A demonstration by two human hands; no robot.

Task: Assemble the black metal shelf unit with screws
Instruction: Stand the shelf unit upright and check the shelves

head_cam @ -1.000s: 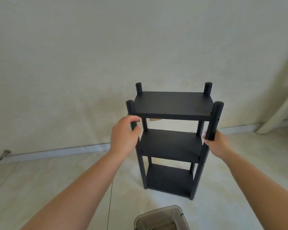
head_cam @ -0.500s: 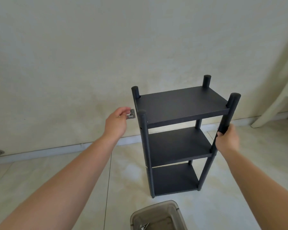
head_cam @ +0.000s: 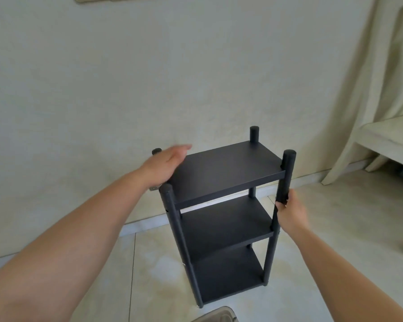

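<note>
The black metal shelf unit (head_cam: 223, 173) stands upright on the tiled floor, with three shelves and four round posts. My right hand (head_cam: 290, 213) grips the near right post just below the top shelf. My left hand (head_cam: 164, 165) lies with straight fingers over the top shelf's left end, between the two left posts; it is motion-blurred. A small metal piece (head_cam: 154, 188) shows just under that hand's heel; whether the hand holds it is unclear.
A pale wall with a skirting board (head_cam: 144, 225) runs close behind the shelf. At right a cloth-draped piece of furniture (head_cam: 382, 135) stands. The rim of a grey plastic container (head_cam: 216, 316) shows at the bottom edge, just in front of the shelf.
The shelf has turned further and sits lower in view. My left hand moved from beside the near left post onto the top shelf's left end. My right hand kept its grip on the right post.
</note>
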